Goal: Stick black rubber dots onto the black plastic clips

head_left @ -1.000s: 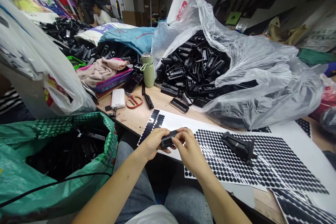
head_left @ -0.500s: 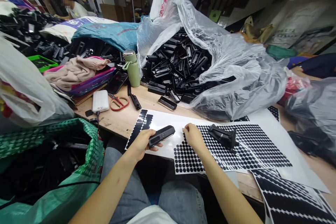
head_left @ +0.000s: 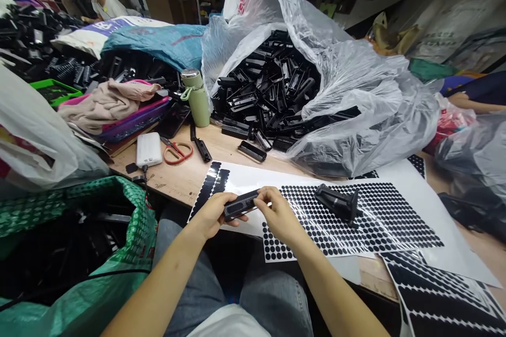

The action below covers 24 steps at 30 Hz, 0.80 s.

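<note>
My left hand (head_left: 211, 216) is closed around a long black plastic part (head_left: 239, 206), held just above the front edge of the table. At that part's right end are the pinched fingertips of my right hand (head_left: 274, 213); whatever they hold is too small or hidden to make out. Beneath and right of my right hand lies a white sheet of round black stickers (head_left: 371, 216), with bare backing at its left. On top of the sticker sheet rests a black plastic piece with a flared end (head_left: 340, 204).
Behind, a clear plastic bag (head_left: 367, 100) spills black parts (head_left: 272, 84). Scissors (head_left: 177, 152), a white power bank (head_left: 149, 150) and a green bottle (head_left: 196, 102) stand or lie left. A green sack (head_left: 136, 221) is beside my left leg. Another person (head_left: 106, 5) sits far back.
My right hand has moved left from the sticker sheet to the right end of the black part. My left hand keeps holding the part, now tilted to show its recessed side.
</note>
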{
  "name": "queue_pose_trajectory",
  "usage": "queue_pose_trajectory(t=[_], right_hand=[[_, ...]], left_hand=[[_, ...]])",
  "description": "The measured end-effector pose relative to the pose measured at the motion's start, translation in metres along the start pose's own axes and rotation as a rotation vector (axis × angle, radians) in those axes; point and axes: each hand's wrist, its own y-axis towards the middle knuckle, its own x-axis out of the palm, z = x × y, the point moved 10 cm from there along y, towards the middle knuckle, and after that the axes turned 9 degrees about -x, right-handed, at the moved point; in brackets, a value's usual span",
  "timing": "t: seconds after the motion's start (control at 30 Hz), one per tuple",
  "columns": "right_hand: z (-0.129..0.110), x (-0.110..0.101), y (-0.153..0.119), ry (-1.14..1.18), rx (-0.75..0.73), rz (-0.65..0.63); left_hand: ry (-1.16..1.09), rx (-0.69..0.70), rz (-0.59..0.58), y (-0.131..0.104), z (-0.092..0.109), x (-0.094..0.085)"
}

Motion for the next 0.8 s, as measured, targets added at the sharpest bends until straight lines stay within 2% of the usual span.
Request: queue_pose_trajectory(t=[0.1, 0.27, 0.37, 0.43, 0.47, 0.5, 0.57, 0.63, 0.67, 0.73, 0.77, 0.8], right_hand=[[-0.006, 0.012, -0.001, 0.011, 0.021, -0.014], [-0.006, 0.013, -0.002, 0.01, 0.032, -0.007], [-0.011, 0.016, -0.003, -0.006, -0.013, 0.004], [-0.016, 0.018, -0.003, -0.035, -0.062, 0.046], [-0.017, 0.019, -0.003, -0.054, -0.08, 0.082], [-0.017, 0.019, -0.004, -0.072, -0.086, 0.118], [-0.012, 0.025, -0.005, -0.081, -0.065, 0.144], [-0.005, 0.039, -0.005, -0.054, -0.033, 0.089], [-0.003, 0.046, -0.005, -0.035, -0.021, 0.053], [-0.002, 0.058, -0.004, -0.005, -0.017, 0.006], [-0.003, 0.062, -0.005, 0.005, -0.021, -0.007], [-0.005, 0.065, -0.005, 0.012, -0.026, -0.022]], left_hand=[[0.003, 0.018, 0.003, -0.004, 0.001, 0.002], [0.026, 0.042, -0.004, -0.012, 0.004, 0.005], [0.043, 0.06, 0.006, -0.013, 0.006, 0.01], [0.066, 0.083, 0.04, -0.017, 0.008, 0.006], [0.089, 0.109, 0.083, -0.023, 0.01, -0.003], [0.122, 0.154, 0.156, -0.034, 0.014, -0.017], [0.231, 0.29, 0.404, -0.074, 0.027, -0.062], [0.425, 0.436, 0.745, -0.135, 0.041, -0.109], [0.567, 0.479, 0.919, -0.165, 0.048, -0.125], [0.809, 0.57, 1.221, -0.209, 0.062, -0.138], [0.899, 0.611, 1.309, -0.214, 0.071, -0.136], [0.956, 0.643, 1.346, -0.207, 0.081, -0.13]])
